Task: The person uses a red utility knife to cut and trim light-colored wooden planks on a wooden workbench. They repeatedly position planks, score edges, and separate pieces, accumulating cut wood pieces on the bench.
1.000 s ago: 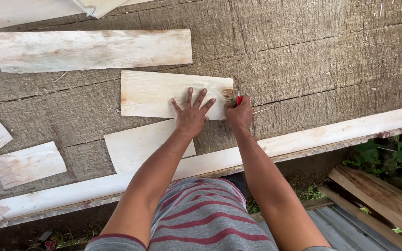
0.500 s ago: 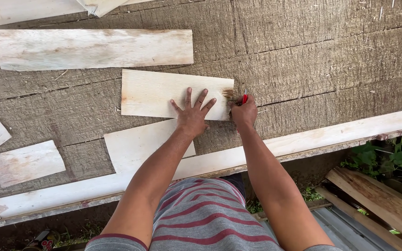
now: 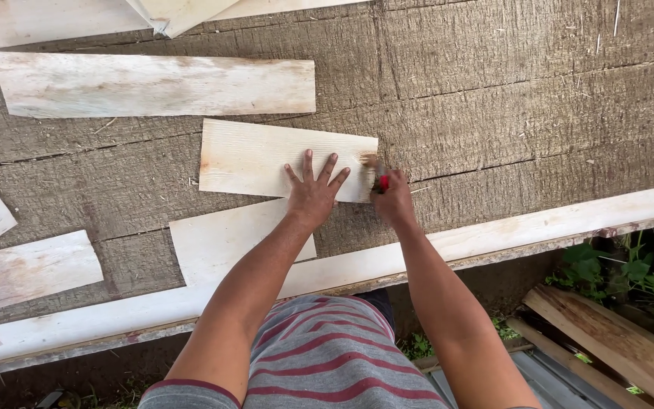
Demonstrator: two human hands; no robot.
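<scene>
Pale thin wood panel [image 3: 255, 157] lies flat mid-tabletop [image 3: 509, 98], left hand [image 3: 313, 193] spread and pressing its 5 o'clock corner, right hand [image 3: 392, 198] at 3 o'clock fisted round a red-handled brush [image 3: 378, 176]; likely light, stiff, splintery, best pinned flat or gripped by long edges.

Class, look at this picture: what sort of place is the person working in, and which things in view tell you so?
Probably an outdoor woodworking spot. Thin pale wood pieces lie on a rough, weathered work surface, green plants grow beside stacked planks below, and the left hand presses one wood sheet flat.
</scene>
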